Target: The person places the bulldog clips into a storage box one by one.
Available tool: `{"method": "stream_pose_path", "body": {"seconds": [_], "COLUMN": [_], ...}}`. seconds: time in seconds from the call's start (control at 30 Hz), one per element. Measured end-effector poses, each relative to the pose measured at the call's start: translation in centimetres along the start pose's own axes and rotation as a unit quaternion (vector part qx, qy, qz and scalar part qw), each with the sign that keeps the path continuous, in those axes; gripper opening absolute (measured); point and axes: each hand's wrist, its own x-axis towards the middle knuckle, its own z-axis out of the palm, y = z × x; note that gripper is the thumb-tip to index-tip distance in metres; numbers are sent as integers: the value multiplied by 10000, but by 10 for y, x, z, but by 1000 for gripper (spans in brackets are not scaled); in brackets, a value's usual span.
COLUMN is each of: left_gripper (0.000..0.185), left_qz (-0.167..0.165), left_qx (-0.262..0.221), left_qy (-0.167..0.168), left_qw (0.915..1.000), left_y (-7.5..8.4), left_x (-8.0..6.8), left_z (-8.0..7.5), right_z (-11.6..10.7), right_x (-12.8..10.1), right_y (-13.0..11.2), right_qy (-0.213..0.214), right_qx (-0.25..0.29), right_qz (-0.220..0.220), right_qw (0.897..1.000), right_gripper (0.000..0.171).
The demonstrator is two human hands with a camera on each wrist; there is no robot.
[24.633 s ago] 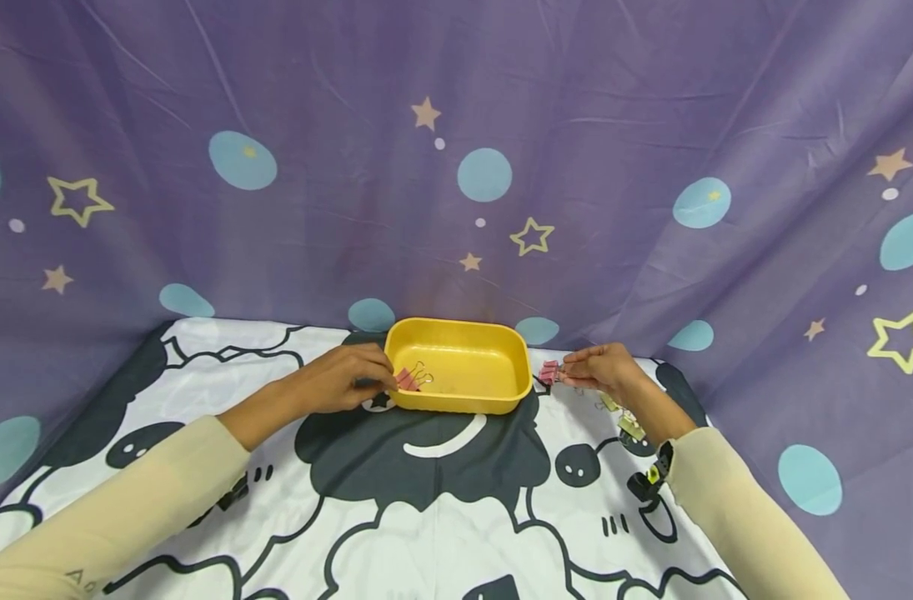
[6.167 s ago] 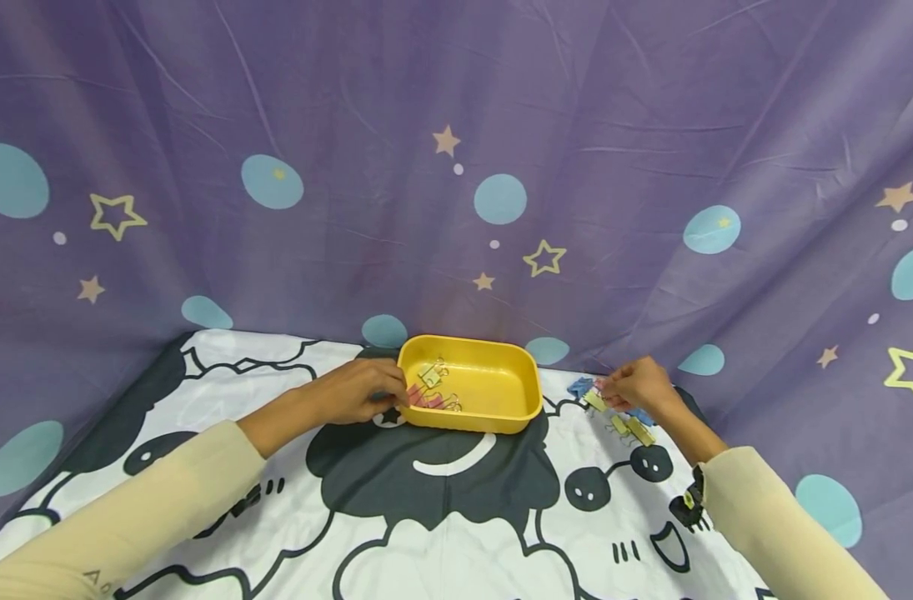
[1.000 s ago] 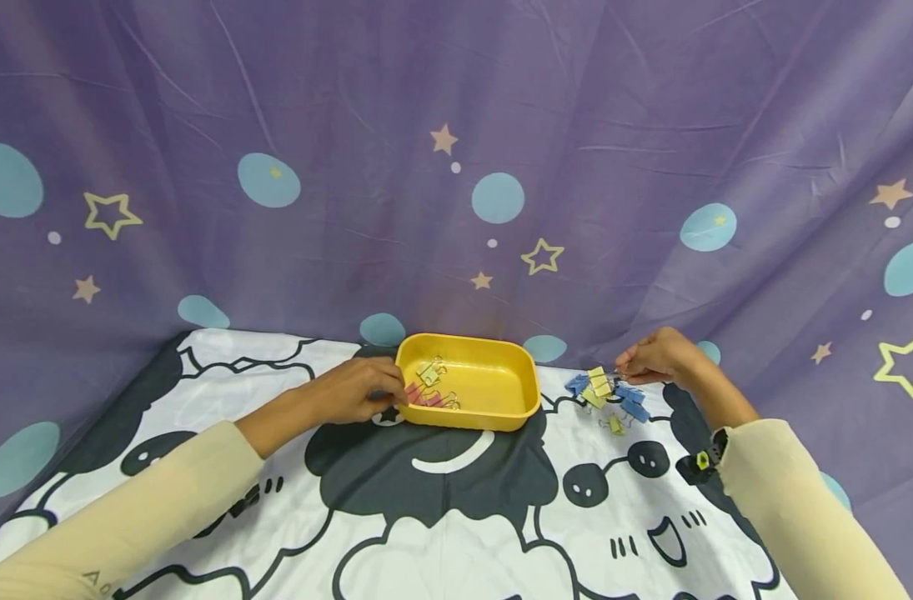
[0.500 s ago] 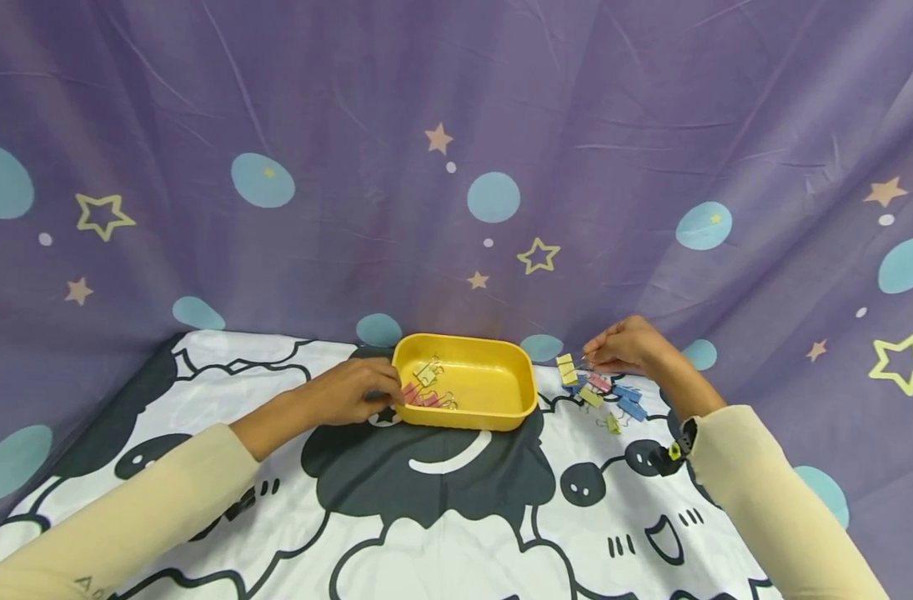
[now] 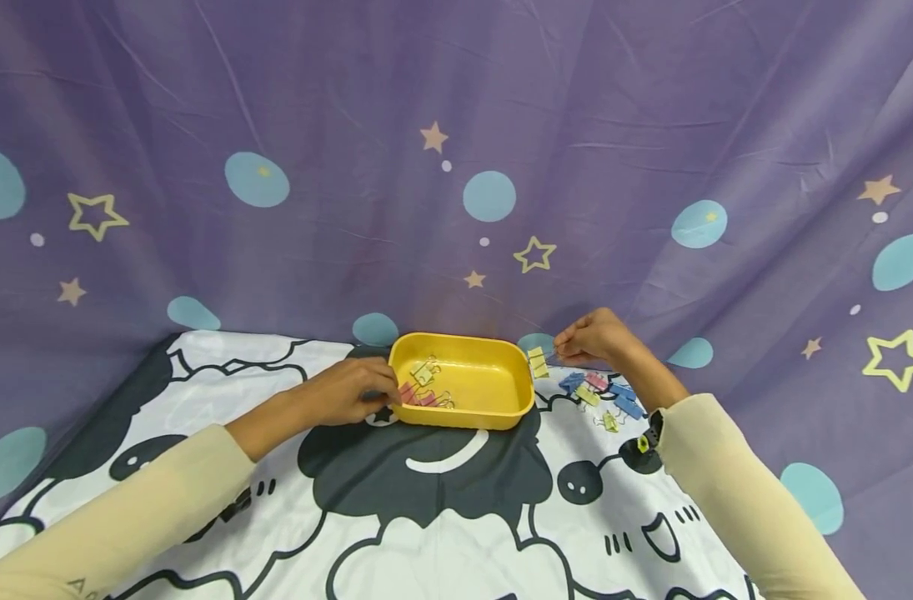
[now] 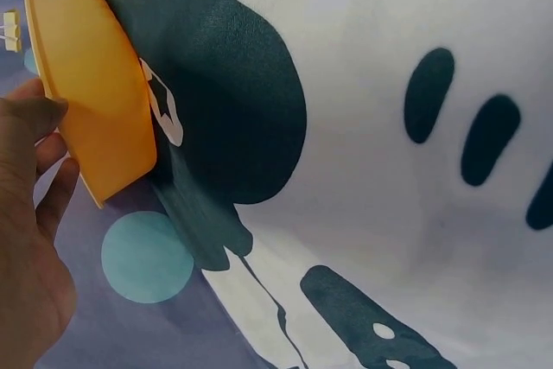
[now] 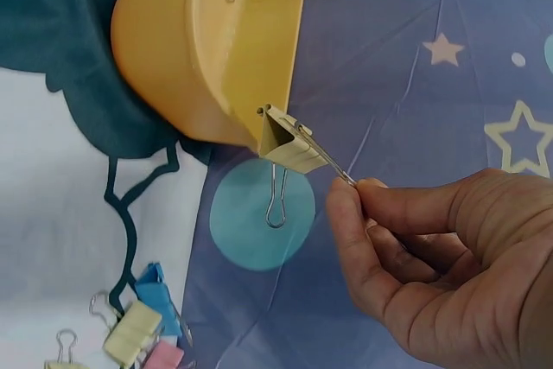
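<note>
A yellow tray [image 5: 510, 396] [image 6: 86, 101] [image 7: 190, 66] sits on the cartoon-print cloth with several binder clips [image 5: 423, 385] inside it. My left hand [image 5: 351, 393] [image 6: 30, 239] rests against the tray's left end, fingers on its rim. My right hand [image 5: 594, 337] [image 7: 441, 257] pinches the wire handle of a yellow binder clip [image 5: 538, 362] [image 7: 289, 149] and holds it in the air at the tray's right rim. A loose heap of blue, pink and yellow clips [image 5: 602, 393] [image 7: 143, 326] lies on the cloth right of the tray.
The black-and-white cartoon cloth [image 5: 441, 517] covers the table. A purple backdrop [image 5: 456, 150] with stars and blue dots rises just behind the tray. Both cream sleeves reach in from the near corners.
My right hand lifted a yellow clip from the heap and carried it left to the tray's right rim. The left hand and the tray stayed put.
</note>
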Motion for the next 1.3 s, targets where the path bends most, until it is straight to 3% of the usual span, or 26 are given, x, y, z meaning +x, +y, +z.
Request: {"method": "stream_pose_path", "body": {"seconds": [0.37, 0.83, 1.3], "left_gripper": [23, 22, 23], "left_qz": [-3, -5, -25], "left_qx": [-15, 25, 32], "left_qy": [61, -39, -83], "left_qw": [10000, 10000, 10000], "left_y": [0, 2, 4], "left_x": [0, 2, 1], "left_z": [-2, -2, -4], "right_z": [27, 56, 90], "right_x": [9, 21, 29], "right_y": [-15, -17, -30], "right_qy": [-58, 55, 261], "right_qx": [-216, -198, -792], "right_qz": [-299, -450, -606], "right_qw": [9993, 9988, 9947], "right_gripper": [28, 22, 14]}}
